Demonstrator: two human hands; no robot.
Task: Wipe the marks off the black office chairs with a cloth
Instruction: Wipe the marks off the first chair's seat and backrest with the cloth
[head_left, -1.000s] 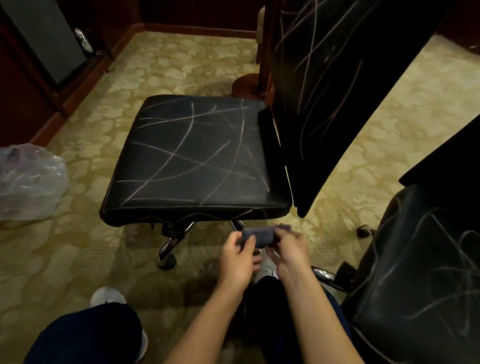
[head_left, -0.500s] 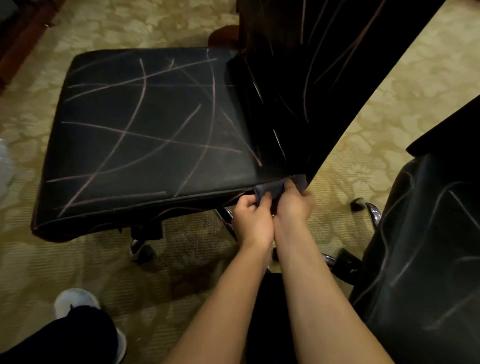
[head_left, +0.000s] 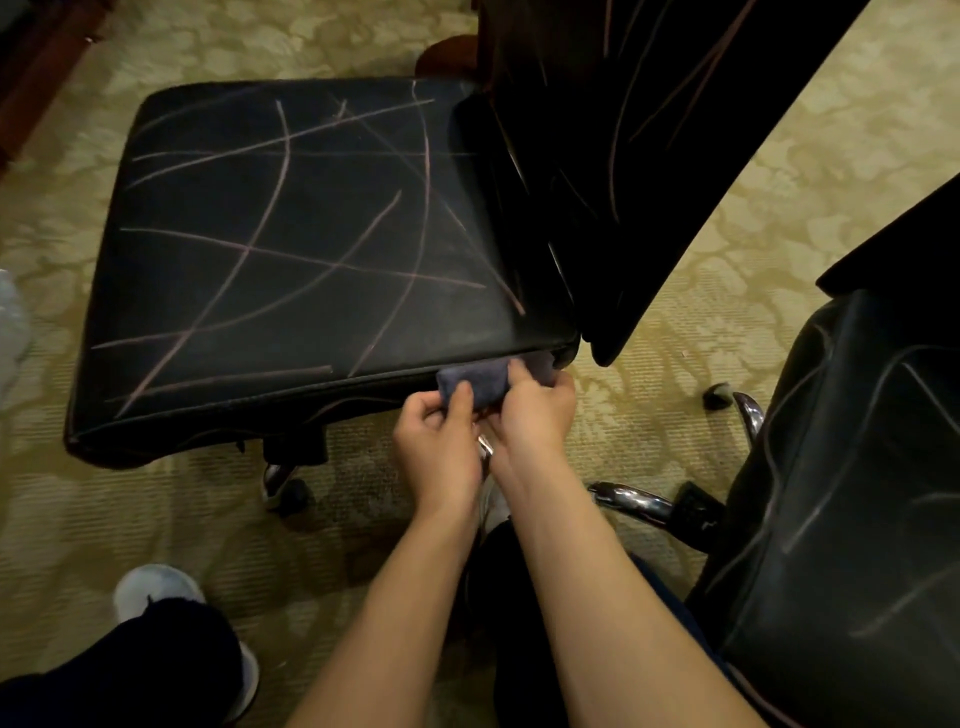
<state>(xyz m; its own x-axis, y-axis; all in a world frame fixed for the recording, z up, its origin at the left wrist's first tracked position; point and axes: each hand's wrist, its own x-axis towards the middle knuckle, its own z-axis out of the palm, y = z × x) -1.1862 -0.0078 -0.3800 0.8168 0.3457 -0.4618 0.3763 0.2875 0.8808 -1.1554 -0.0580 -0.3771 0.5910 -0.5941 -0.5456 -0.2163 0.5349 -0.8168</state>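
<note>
A black office chair fills the middle of the head view; its seat (head_left: 311, 249) and its backrest (head_left: 649, 130) are crossed by pale chalk-like lines. A small folded dark grey cloth (head_left: 480, 382) sits just below the seat's near right corner. My left hand (head_left: 439, 441) pinches the cloth's left part with thumb and fingers. My right hand (head_left: 535, 415) grips its right part, thumb on top. A second black chair (head_left: 857, 493) with similar marks stands at the right edge.
Patterned yellow-green carpet (head_left: 779, 218) covers the floor. Chrome chair legs with casters (head_left: 628, 499) lie just right of my forearms. My knee and white shoe (head_left: 156, 592) are at the lower left. Dark wood trim (head_left: 31, 67) runs along the top left.
Both hands have carried the cloth up from below the seat front to its near right corner. The view has come closer to the seat.
</note>
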